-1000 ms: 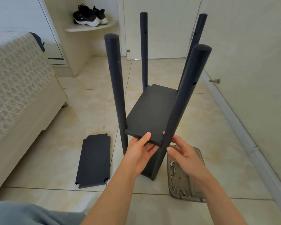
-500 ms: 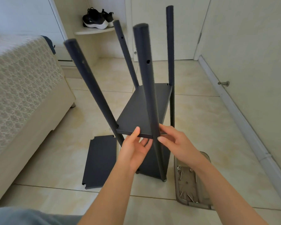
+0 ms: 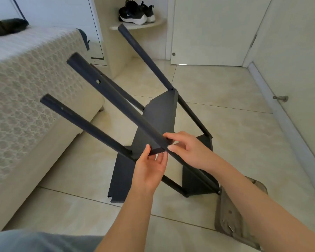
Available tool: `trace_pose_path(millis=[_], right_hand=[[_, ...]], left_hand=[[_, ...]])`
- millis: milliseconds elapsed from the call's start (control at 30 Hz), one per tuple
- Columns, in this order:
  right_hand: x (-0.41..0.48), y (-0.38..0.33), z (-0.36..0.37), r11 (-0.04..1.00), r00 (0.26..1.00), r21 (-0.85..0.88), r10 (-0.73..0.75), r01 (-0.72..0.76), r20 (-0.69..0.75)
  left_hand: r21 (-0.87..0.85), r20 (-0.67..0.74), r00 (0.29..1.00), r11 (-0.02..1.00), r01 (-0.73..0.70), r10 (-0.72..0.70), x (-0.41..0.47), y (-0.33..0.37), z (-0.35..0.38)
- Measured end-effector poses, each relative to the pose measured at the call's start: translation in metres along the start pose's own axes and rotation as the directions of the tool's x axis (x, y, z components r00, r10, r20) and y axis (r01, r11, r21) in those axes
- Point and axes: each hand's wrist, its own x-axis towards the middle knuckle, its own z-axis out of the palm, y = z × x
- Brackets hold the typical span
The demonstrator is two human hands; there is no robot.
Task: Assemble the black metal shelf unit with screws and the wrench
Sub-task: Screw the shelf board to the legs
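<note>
The black shelf unit [image 3: 193,182] stands mid-frame, tipped hard toward the upper left. Its four posts slant out toward the bed [image 3: 25,79], and only its lower end is down by the floor tiles [image 3: 235,128]. The left hand [image 3: 149,171] pinches the near edge of the middle panel [image 3: 162,113], thumb on top and fingers underneath. The right hand [image 3: 187,150] has its grip closed round the nearest post [image 3: 116,100], right at that panel's corner. A loose panel [image 3: 120,179] lies flat on the tiles beneath. A tray [image 3: 227,215] of screws sits at the lower right, partly behind the right forearm. With this much lean, the feet could skid on the smooth tile and strike the tray. The panel corner could also slip off the post if it is unscrewed, though fingers hide that joint.
</note>
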Motion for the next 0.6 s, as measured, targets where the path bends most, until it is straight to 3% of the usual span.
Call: trace_pose_path(millis=[300, 600], right_hand=[[0.019, -0.01, 0.024, 0.983, 0.977, -0.183, 0.029, 0.011, 0.211], [0.025, 0.011, 0.076, 0.93, 0.88, -0.346, 0.062, 0.12, 0.471]], left_hand=[[0.005, -0.102, 0.995, 1.0, -0.009, 0.01, 0.008, 0.006, -0.054], [-0.114, -0.198, 0.98, 0.993, -0.006, -0.016, 0.002, -0.014, -0.123]])
